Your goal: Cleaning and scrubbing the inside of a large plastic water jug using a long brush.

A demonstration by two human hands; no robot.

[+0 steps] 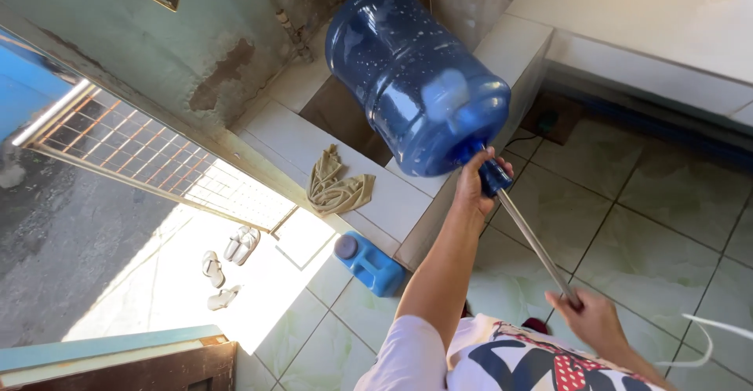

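Observation:
A large translucent blue water jug [416, 77] is tipped with its neck pointing toward me, wet drops showing inside. My left hand [473, 183] is closed around the jug's neck and holds it up in the air. A thin metal rod [533, 242] runs from the jug's mouth down to my right hand [598, 322], which grips its lower end. How far the rod goes into the jug is hidden by the neck and my fingers.
A tiled ledge [274, 136] with a crumpled tan rag [337, 183] lies behind the jug. A small blue jerrycan [370, 262] stands against the ledge. Sandals [227, 261] lie on the sunlit floor by a metal grille gate [141, 152]. A white cord [706, 344] loops at right.

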